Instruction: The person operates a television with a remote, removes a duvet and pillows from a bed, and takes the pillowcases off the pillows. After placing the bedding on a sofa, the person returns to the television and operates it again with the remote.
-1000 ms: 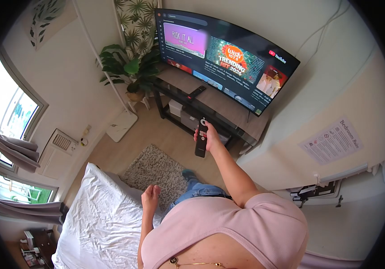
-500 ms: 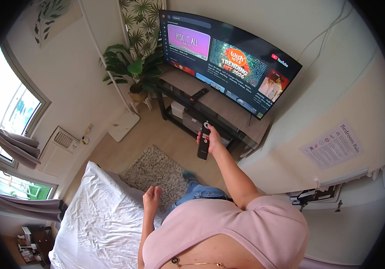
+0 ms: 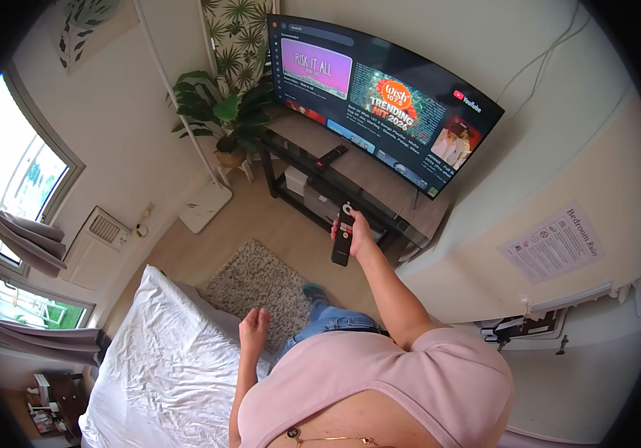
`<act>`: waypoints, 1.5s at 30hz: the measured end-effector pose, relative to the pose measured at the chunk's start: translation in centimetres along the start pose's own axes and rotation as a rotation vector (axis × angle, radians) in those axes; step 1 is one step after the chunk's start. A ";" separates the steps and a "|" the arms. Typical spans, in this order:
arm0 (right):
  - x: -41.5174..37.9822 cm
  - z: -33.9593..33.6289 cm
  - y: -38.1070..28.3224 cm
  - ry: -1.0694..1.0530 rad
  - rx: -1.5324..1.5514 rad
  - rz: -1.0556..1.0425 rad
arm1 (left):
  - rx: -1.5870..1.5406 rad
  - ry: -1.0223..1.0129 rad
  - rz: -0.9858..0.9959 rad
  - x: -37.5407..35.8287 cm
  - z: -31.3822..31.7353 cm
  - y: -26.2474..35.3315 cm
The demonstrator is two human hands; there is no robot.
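Observation:
My right hand (image 3: 361,233) is closed round a black remote control (image 3: 342,246), held out in front of me toward the television (image 3: 384,101). The remote's pale ring button is at its far end, and my thumb lies along its right side, near the upper buttons. On the television a YouTube page shows rows of video thumbnails. My left hand (image 3: 254,328) is curled into a loose fist in front of my body, beside the bed (image 3: 164,358). Nothing shows in its fingers. A second remote (image 3: 331,156) lies on the TV stand (image 3: 298,134).
A potted plant (image 3: 223,112) stands left of the television. A grey shaggy rug (image 3: 257,280) lies on the floor by the bed. At the right, a printed rules sheet (image 3: 552,243) is fixed to a pale surface. Windows (image 3: 22,168) with tied curtains are at the left.
My right hand and the remote have shifted very slightly to the right. My left hand stays curled in nearly the same place. The television page looks the same.

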State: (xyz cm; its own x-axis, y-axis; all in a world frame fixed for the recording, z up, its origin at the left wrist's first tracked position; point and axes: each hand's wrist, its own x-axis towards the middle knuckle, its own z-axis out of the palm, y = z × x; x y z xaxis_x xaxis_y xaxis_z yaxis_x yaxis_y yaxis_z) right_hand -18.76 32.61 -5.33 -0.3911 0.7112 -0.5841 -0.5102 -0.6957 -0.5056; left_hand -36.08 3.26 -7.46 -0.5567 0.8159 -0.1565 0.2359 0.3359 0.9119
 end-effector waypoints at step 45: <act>-0.3 1.3 0.2 -0.001 -0.043 0.019 | 0.101 -0.024 -0.012 0.2 -0.8 -2.1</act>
State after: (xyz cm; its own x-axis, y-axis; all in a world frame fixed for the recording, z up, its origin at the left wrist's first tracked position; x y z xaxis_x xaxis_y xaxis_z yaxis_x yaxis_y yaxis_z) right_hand -19.77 32.42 -4.42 -0.4014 0.6977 -0.5933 -0.4691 -0.7130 -0.5211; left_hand -37.27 2.33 -9.12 -0.5406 0.8225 -0.1771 0.3095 0.3901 0.8672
